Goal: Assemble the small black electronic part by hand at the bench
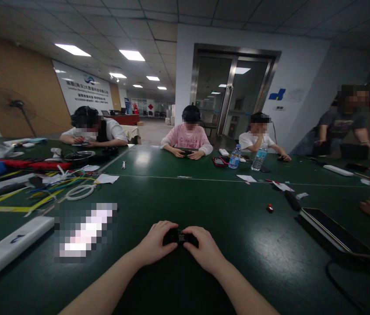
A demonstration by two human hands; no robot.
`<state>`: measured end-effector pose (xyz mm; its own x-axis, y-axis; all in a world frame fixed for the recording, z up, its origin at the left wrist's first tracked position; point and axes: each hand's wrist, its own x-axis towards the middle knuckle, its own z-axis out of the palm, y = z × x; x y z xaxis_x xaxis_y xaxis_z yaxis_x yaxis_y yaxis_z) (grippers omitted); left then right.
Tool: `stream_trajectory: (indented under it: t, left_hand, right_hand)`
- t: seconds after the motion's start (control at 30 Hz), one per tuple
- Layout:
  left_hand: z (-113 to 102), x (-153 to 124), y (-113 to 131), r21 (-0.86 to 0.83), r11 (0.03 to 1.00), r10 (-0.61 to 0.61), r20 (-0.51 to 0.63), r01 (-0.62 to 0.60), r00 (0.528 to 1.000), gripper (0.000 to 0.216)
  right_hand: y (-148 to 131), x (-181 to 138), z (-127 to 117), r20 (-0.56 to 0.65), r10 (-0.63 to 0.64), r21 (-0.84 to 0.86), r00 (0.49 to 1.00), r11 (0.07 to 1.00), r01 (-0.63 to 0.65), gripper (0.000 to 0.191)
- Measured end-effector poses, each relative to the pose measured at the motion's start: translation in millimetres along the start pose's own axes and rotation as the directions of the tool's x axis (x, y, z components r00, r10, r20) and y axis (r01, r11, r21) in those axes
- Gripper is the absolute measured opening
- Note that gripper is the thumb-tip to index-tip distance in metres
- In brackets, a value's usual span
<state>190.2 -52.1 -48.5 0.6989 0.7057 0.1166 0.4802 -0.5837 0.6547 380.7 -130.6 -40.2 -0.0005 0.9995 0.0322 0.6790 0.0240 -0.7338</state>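
Note:
Both hands meet at the middle of the dark green table (145,205), around a small black object (181,236) with a lighter detail at its centre. My left hand (158,239) grips its left end between thumb and fingers. The right end sits in the same kind of grip in my right hand (202,246). The object is low over the tabletop; whether it touches it I cannot tell. Its exact kind is too small and dark to make out, and the fingers hide its ends.
A white bar-shaped device (14,249) and a blurred-out bright patch lie left. Behind them are a coiled white cable (80,192) and wires. On the right lie a dark-screened device (336,229) and a small red item (270,208). Bottles (235,157) and several people are beyond.

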Motion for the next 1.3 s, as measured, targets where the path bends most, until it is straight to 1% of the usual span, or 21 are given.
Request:
stream_trajectory:
  t: [0.13, 0.3, 0.4, 0.63, 0.8, 0.93, 1.1, 1.3]
  left_hand:
    - [0.4, 0.8, -1.0, 0.016, 1.0, 0.021, 0.006, -0.021, 1.0, 0.041]
    - [3.5, 2.3, -4.3, 0.033, 0.999, 0.042, -0.017, -0.042, 0.999, 0.045]
    - [3.5, 2.2, -3.9, 0.028, 0.999, 0.038, -0.014, -0.038, 0.999, 0.047]
    - [2.6, 1.4, -2.7, 0.024, 0.998, 0.059, -0.018, -0.059, 0.998, 0.04]
    - [3.8, 1.5, -4.7, 0.028, 0.998, 0.063, -0.021, -0.063, 0.998, 0.04]
    - [4.6, 1.7, -6.7, 0.031, 0.997, 0.071, -0.019, -0.07, 0.997, 0.04]
    - [5.7, 2.2, -9.7, 0.014, 0.999, 0.05, -0.032, -0.05, 0.998, 0.049]
    - [6.0, 4.1, -7.4, 0.045, 0.994, 0.102, -0.027, -0.1, 0.994, 0.042]
  right_hand:
    - [1.2, 0.5, 0.4, -0.009, -0.02, -0.009, 1.0, 1.0, 0.02, 0.031]
    - [3.3, 2.5, 2.3, -0.03, -0.055, -0.033, 0.998, 0.998, 0.054, 0.031]
    - [4.1, 2.8, 3.0, -0.037, -0.059, -0.04, 0.998, 0.998, 0.058, 0.031]
    - [2.9, 1.3, 2.0, -0.035, -0.054, -0.018, 0.998, 0.998, 0.053, 0.033]
    - [1.2, 2.2, 3.2, -0.029, -0.076, -0.053, 0.997, 0.996, 0.074, 0.034]
    - [-0.9, 2.4, 3.3, -0.017, -0.069, -0.075, 0.997, 0.995, 0.068, 0.027]
    - [-0.7, 3.6, 4.0, -0.016, -0.069, -0.107, 0.998, 0.992, 0.066, 0.025]
    - [0.4, 4.9, 6.4, -0.029, -0.101, -0.129, 0.994, 0.987, 0.097, 0.025]
